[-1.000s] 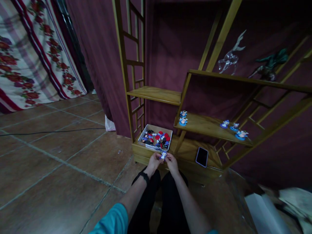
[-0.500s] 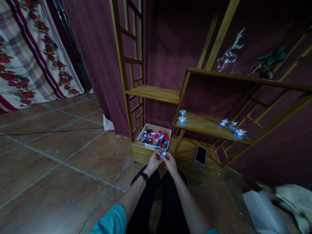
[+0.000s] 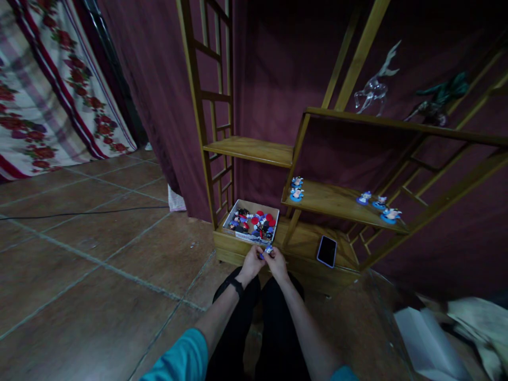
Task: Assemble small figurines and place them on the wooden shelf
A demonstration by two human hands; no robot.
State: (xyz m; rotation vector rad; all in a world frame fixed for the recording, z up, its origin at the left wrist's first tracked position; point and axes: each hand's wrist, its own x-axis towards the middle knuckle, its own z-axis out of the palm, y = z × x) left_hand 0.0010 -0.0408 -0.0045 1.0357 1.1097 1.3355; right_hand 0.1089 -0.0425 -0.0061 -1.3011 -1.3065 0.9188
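Observation:
Between the fingers of both hands is a small purple-and-white figurine [image 3: 269, 250], held just in front of a cardboard box. My left hand [image 3: 253, 262], with a dark band on its wrist, grips it from the left. My right hand [image 3: 277, 263] pinches it from the right, so its lower part is mostly hidden. The open box [image 3: 277, 219] rests on the low wooden ledge and holds several small figurines in red, black, purple and white. On the shelf [image 3: 329, 200] to the right, figurines on round bases stand in two groups, at the left end [image 3: 297, 194] and the right end [image 3: 391, 215].
A phone [image 3: 327, 251] lies on the low ledge right of my hands. A clear deer ornament [image 3: 373, 94] and a dark green sculpture [image 3: 440, 100] stand on the upper shelf. A black cable [image 3: 83, 214] crosses the tiled floor. A white box-like item [image 3: 431, 338] sits at lower right.
Both hands still hold the figurine, which has shifted and turned very slightly between the fingers. The view has tilted a little; the shelf items have not moved.

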